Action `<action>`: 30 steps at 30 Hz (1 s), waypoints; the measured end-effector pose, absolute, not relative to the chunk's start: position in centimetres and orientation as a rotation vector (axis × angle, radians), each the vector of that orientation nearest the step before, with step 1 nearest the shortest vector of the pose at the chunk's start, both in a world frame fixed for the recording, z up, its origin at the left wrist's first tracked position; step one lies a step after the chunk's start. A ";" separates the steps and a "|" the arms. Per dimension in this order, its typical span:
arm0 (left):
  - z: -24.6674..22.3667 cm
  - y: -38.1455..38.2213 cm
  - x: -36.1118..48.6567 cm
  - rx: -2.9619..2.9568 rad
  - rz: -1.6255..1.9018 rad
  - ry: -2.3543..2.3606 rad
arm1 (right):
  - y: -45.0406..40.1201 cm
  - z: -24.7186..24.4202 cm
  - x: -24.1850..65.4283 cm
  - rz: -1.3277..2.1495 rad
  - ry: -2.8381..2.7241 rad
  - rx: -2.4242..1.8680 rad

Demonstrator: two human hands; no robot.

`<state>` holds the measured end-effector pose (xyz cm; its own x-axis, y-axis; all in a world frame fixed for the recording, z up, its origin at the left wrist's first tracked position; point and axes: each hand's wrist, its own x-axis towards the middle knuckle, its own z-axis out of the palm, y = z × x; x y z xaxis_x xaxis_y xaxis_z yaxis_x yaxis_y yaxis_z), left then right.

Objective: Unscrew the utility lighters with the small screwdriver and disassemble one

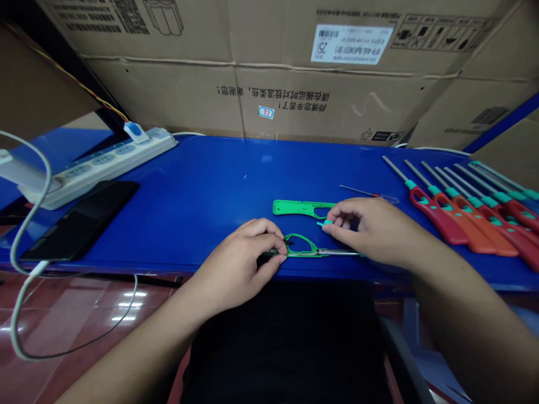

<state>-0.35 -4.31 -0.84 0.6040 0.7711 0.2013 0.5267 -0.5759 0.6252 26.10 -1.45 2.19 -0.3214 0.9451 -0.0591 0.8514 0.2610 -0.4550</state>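
Observation:
On the blue table near its front edge lies an opened green utility lighter [311, 249], its inside facing up and its metal tube pointing right. My left hand [252, 249] is closed on the handle end of it, fingertips pinching by the trigger loop; its fingers hide the handle. Between thumb and fingers my right hand [362, 224] pinches a small teal plastic piece [325, 223], held just above the lighter. Behind it rests the other green half shell [295, 207], partly covered by my right hand. A thin screwdriver [360, 191] lies beyond that hand.
Several red and orange lighters [467, 219] lie in a row at the right. A black phone [84, 221] with a white cable and a white power strip [105, 163] occupy the left. Cardboard [269, 67] stands upright along the table's back.

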 end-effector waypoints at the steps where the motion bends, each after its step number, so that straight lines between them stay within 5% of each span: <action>1: -0.8 -4.3 -0.3 2.318 0.631 1.026 | -1.4 2.2 26.0 0.616 -2.343 -1.625; 30: -0.8 -4.3 -0.2 2.311 0.661 0.994 | -5.3 1.8 22.7 0.261 -2.564 -1.253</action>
